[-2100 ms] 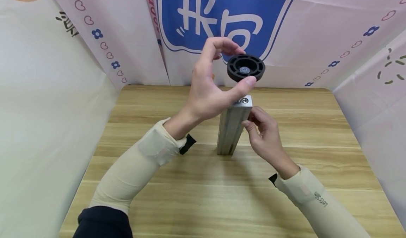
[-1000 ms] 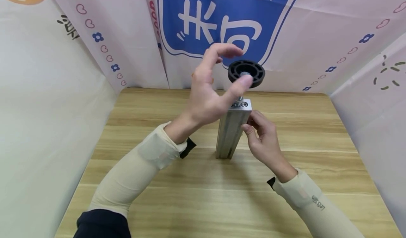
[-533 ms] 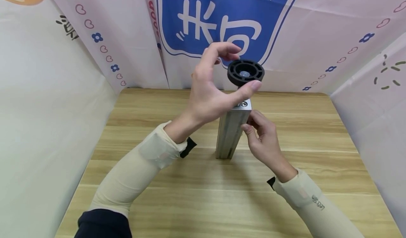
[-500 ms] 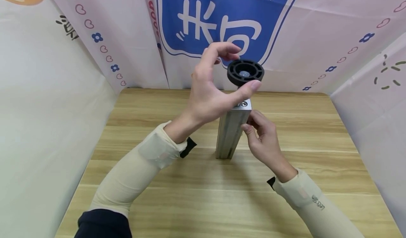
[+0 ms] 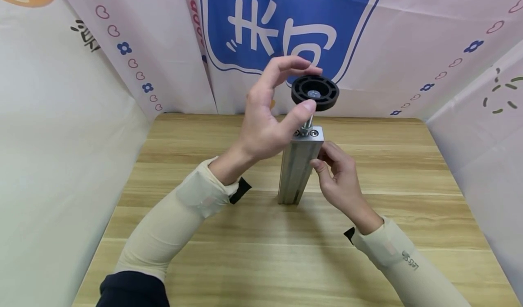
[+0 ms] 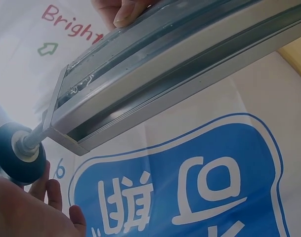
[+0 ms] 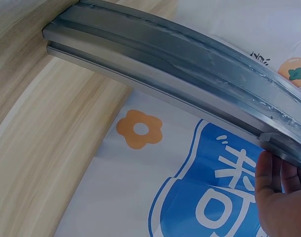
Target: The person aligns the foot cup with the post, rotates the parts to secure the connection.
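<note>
An aluminium profile (image 5: 297, 170) stands upright on the wooden table, with an end plate (image 5: 313, 134) and screws on top. From the plate rises a threaded rod bearing a black round levelling foot (image 5: 327, 101), ribbed, with a bolt end at its centre. My left hand (image 5: 263, 125) pinches the foot's rim, thumb on the near side and fingers at the far side. My right hand (image 5: 341, 180) holds the profile's right side near the top, its fingertips partly hidden behind it. In the left wrist view the foot (image 6: 19, 153) hangs off the profile's end.
The wood-grain table (image 5: 245, 261) lies beneath, its back edge close to a printed fabric wall (image 5: 388, 71) with a blue sign. White fabric walls stand at the left and right sides. Beige sleeves cover both forearms.
My left thumb has slid back and forth along the foot's near rim, now further left than half a second ago, uncovering the rod. The right hand and profile stay in place.
</note>
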{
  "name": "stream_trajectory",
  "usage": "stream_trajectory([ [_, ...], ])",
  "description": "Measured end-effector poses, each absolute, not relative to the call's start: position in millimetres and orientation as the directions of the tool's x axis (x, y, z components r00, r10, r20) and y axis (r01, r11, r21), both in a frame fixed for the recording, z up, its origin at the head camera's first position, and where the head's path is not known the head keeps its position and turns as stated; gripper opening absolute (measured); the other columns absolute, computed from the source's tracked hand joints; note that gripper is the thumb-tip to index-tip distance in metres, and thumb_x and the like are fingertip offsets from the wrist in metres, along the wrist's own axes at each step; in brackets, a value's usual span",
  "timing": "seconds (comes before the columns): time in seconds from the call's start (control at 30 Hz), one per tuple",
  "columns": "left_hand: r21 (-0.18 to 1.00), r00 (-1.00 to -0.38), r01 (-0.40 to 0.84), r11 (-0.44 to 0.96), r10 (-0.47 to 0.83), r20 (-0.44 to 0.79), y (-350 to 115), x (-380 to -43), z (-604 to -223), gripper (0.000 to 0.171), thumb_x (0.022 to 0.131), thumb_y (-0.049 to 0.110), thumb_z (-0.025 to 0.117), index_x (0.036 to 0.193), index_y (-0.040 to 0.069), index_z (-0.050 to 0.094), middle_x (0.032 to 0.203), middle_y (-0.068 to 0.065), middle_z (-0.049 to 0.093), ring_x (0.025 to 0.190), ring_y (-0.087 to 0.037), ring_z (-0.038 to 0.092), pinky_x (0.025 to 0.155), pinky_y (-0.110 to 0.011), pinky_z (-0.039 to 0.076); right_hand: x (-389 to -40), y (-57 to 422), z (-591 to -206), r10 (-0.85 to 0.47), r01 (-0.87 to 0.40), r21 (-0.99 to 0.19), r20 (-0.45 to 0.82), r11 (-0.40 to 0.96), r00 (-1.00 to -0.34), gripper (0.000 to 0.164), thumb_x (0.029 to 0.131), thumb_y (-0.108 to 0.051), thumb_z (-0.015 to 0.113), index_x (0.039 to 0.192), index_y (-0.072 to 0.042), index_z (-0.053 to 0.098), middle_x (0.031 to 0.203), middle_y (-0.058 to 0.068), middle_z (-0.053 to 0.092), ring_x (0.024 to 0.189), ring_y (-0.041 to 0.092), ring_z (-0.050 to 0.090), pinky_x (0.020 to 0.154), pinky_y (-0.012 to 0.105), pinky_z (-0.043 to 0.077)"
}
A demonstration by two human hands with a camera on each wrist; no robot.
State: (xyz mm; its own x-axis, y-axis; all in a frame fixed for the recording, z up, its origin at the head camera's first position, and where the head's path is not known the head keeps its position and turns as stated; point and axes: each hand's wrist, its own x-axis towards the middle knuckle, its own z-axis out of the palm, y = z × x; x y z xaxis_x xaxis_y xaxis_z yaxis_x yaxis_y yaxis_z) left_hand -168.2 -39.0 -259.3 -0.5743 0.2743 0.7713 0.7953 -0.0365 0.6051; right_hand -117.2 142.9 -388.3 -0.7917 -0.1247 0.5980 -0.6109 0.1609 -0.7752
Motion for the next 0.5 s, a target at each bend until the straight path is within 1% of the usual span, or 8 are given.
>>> stream_trajectory([
  [0.1, 0.609, -0.573, 0.791, -0.051, 0.285, 0.768, -40.1, -168.1, -259.5, 0.052, 0.092, 0.020, 0.058, 0.133, -0.011, 0.052, 0.132, -0.026, 0.068, 0.133, -0.026, 0.060, 0.127, -0.034, 0.031, -117.1, 142.7, -388.4, -0.122, -0.610, -0.777, 0.598, 0.158, -0.793, 0.024, 0.099, -0.002, 0.066, 0.120, 0.010, 0.068, 0.098, 0.014, 0.064, 0.088, 0.010, 0.059, 0.078, 0.019, 0.054],
  [0.17, 0.605, -0.569, 0.795, -0.048, 0.285, 0.771, -41.4, -168.2, -259.5, 0.052, 0.092, 0.020, 0.058, 0.133, -0.011, 0.052, 0.134, -0.027, 0.067, 0.133, -0.027, 0.059, 0.127, -0.035, 0.031, -117.1, 142.2, -388.5, -0.119, -0.610, -0.777, 0.598, 0.157, -0.793, 0.022, 0.097, 0.003, 0.066, 0.118, 0.011, 0.068, 0.096, 0.014, 0.063, 0.087, 0.010, 0.059, 0.078, 0.019, 0.053],
  [0.23, 0.600, -0.567, 0.799, -0.042, 0.280, 0.775, -42.7, -168.3, -259.6, 0.053, 0.091, 0.020, 0.058, 0.133, -0.012, 0.052, 0.134, -0.028, 0.066, 0.131, -0.027, 0.059, 0.126, -0.035, 0.032, -117.2, 141.7, -388.5, -0.115, -0.610, -0.777, 0.599, 0.157, -0.793, 0.021, 0.095, 0.010, 0.065, 0.115, 0.012, 0.068, 0.095, 0.012, 0.063, 0.086, 0.010, 0.059, 0.077, 0.019, 0.053],
  [0.33, 0.592, -0.566, 0.805, -0.027, 0.264, 0.781, -44.4, -168.1, -260.4, 0.052, 0.091, 0.021, 0.058, 0.132, -0.012, 0.053, 0.133, -0.027, 0.066, 0.128, -0.027, 0.059, 0.122, -0.035, 0.035, -117.2, 141.2, -388.3, -0.112, -0.608, -0.777, 0.598, 0.160, -0.794, 0.022, 0.093, 0.015, 0.065, 0.114, 0.012, 0.068, 0.095, 0.010, 0.063, 0.085, 0.010, 0.058, 0.076, 0.019, 0.053],
  [0.4, 0.590, -0.570, 0.807, -0.009, 0.251, 0.783, -45.3, -167.6, -261.3, 0.052, 0.091, 0.021, 0.059, 0.131, -0.011, 0.053, 0.132, -0.026, 0.067, 0.127, -0.025, 0.058, 0.119, -0.035, 0.036, -117.1, 141.2, -388.2, -0.112, -0.607, -0.778, 0.597, 0.163, -0.794, 0.022, 0.092, 0.016, 0.065, 0.114, 0.012, 0.068, 0.095, 0.011, 0.063, 0.085, 0.010, 0.058, 0.076, 0.019, 0.053],
  [0.5, 0.587, -0.573, 0.810, 0.016, 0.234, 0.785, -46.7, -166.9, -262.5, 0.050, 0.091, 0.021, 0.059, 0.130, -0.010, 0.054, 0.130, -0.025, 0.068, 0.126, -0.025, 0.059, 0.115, -0.036, 0.036, -116.8, 141.6, -388.2, -0.116, -0.604, -0.779, 0.593, 0.169, -0.797, 0.020, 0.094, 0.013, 0.065, 0.114, 0.012, 0.067, 0.094, 0.016, 0.062, 0.085, 0.010, 0.058, 0.076, 0.019, 0.053],
])
